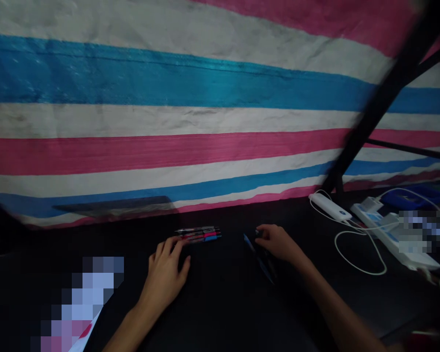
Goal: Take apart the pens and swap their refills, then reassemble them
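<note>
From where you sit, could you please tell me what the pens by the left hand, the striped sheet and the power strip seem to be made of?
The pens appear plastic, fairly glossy, with thin glints along them. The striped sheet seems plastic tarpaulin, creased with a slight sheen. The power strip is probably hard plastic, smooth, mostly white.

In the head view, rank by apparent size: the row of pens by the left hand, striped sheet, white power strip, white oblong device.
1. Striped sheet
2. White power strip
3. Row of pens and white oblong device: too alike to rank.
</note>
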Demonstrator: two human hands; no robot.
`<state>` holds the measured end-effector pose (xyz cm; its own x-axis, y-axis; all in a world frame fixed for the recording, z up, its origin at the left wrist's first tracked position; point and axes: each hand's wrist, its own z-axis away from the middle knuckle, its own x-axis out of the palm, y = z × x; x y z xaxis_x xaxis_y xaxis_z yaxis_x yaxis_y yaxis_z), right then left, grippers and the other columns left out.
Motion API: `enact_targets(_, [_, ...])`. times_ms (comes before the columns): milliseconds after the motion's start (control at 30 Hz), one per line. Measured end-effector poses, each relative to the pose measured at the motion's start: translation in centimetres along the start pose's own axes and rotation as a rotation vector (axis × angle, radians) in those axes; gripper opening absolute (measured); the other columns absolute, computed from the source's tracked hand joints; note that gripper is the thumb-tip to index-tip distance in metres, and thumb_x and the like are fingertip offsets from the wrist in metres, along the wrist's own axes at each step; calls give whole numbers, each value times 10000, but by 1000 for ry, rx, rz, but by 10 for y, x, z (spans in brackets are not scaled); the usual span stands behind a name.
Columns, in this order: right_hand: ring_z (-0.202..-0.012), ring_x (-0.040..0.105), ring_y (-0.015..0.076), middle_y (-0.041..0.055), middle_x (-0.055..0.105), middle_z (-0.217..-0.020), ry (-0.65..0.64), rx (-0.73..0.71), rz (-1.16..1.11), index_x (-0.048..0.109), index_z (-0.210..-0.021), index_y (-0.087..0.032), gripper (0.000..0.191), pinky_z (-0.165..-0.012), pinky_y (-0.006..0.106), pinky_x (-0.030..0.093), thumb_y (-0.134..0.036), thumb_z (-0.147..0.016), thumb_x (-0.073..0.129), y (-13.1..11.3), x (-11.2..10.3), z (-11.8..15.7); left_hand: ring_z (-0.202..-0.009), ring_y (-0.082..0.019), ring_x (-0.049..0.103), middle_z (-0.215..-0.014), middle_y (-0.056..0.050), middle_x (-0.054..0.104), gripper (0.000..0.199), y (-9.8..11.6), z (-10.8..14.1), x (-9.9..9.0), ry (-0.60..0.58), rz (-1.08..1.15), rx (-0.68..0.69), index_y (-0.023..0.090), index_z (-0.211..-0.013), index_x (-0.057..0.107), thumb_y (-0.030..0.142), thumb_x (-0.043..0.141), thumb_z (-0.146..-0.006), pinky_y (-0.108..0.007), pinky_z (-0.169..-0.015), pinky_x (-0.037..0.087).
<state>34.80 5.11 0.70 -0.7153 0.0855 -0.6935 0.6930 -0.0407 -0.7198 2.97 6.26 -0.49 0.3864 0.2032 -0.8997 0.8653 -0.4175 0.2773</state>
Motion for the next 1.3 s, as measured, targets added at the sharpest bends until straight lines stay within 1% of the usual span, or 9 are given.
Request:
enact_targets(67, [-642,599,190,50,659,-671,26,-18,157,699,-973,-162,281,-605,295,399,-231,-706,646,0,2,-1,-1066,-295,471,-1194,-100,518,305,1,0,0,-21,-26,-11,231,-1151,534,311,398,-890,-453,-802,415])
enact_targets(133, [-660,612,199,62,679,-702,23,-15,209,704,-977,-169,274,-604,289,390,-254,-728,630,-1,4,-1,-1041,-292,480,-1169,-104,531,306,1,-1,0,-26,-45,-19,220,-1136,538,333,379,-901,-440,-782,411])
enact_targets(333, [-664,623,202,65,685,-715,34,-33,254,704,-967,-188,259,-593,280,374,-317,-811,543,-5,6,1,-952,-279,506,-1054,-96,571,291,1,-1,-3,-39,-86,-38,203,-1076,570,305,351,-913,-405,-726,397])
enact_targets(467, [-653,610,195,57,674,-709,52,-50,246,698,-960,-196,240,-586,278,367,-312,-815,546,-6,10,3,-938,-272,516,-1032,-79,591,244,1,-2,-5,-49,-67,-41,222,-1010,590,281,379,-902,-393,-715,386])
enact_targets(600, [-625,588,188,43,653,-684,130,-77,207,684,-943,-199,208,-580,279,360,-303,-804,571,-8,14,4,-916,-263,537,-971,-62,621,189,2,-2,-7,-70,7,-53,228,-941,578,262,399,-891,-379,-718,379])
enact_targets(767, [-564,542,162,7,594,-613,204,-250,41,664,-837,-212,121,-566,269,354,-266,-825,556,-25,23,12,-859,-235,561,-900,-43,618,142,2,-3,-10,-80,241,-57,224,-898,565,277,436,-877,-356,-725,397])
enact_targets(933, [-559,516,144,12,591,-646,84,-475,-48,671,-841,-216,138,-564,264,355,-263,-852,542,-47,38,27,-742,-181,561,-817,-20,610,158,11,-2,-11,-132,640,-96,215,-886,581,339,485,-866,-286,-671,423])
enact_targets(1133, [-579,499,132,8,555,-661,-63,-569,-73,668,-1015,-211,232,-563,248,373,-337,-853,562,-66,50,46,-745,-162,556,-783,-14,604,173,35,6,-12,-300,1021,-154,186,-868,586,354,566,-830,-259,-683,435])
enact_targets(1300, [-613,518,130,22,575,-718,-90,-588,-209,682,-992,-202,220,-565,244,386,-322,-864,550,-73,55,52,-689,-136,505,-729,5,564,187,52,12,-14,-343,1056,-103,176,-802,585,362,612,-800,-247,-663,429])
